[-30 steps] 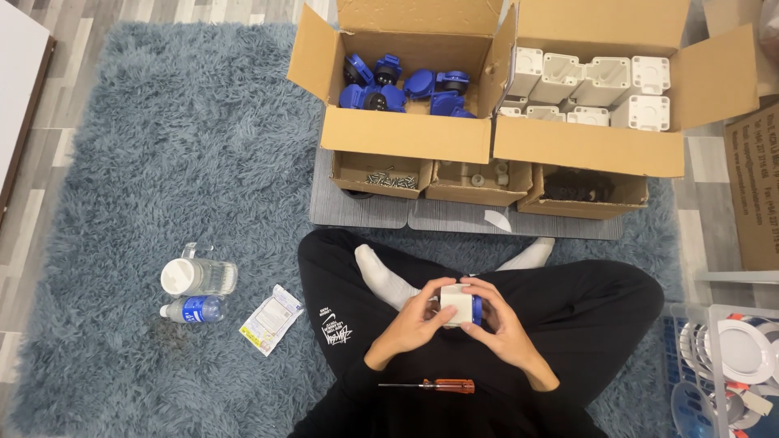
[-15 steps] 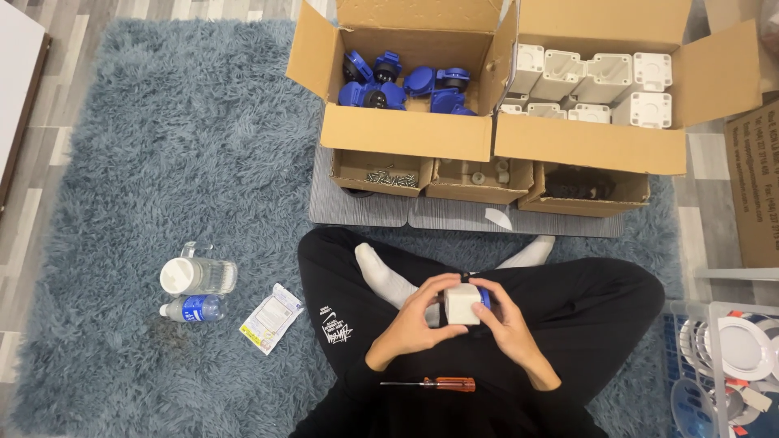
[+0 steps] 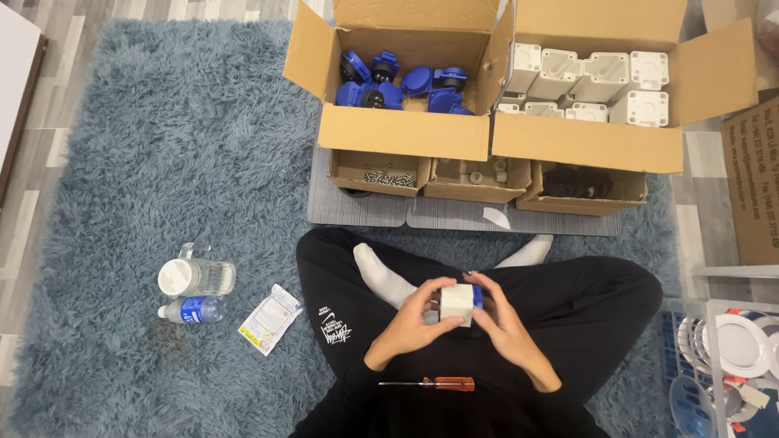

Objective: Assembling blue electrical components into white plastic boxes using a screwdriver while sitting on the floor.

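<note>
I sit cross-legged on a shaggy blue-grey rug. Both hands hold a small white box-shaped plastic part with a blue piece on its right side (image 3: pixel 459 302) above my lap. My left hand (image 3: pixel 410 324) cups it from the left, and my right hand (image 3: pixel 503 328) grips it from the right, fingers over the blue piece. A screwdriver with an orange handle (image 3: pixel 434 383) lies across my black trousers just below the hands.
Ahead stand a cardboard box of blue parts (image 3: pixel 402 85) and one of white housings (image 3: pixel 588 81), with three small trays of screws and fittings (image 3: pixel 479 174) in front. A jar (image 3: pixel 195 276), a bottle (image 3: pixel 188 310) and a packet (image 3: pixel 270 318) lie left; a wire basket (image 3: pixel 730 349) sits right.
The hands have shifted slightly around the white part; it stays over my lap. Everything else is where it was.
</note>
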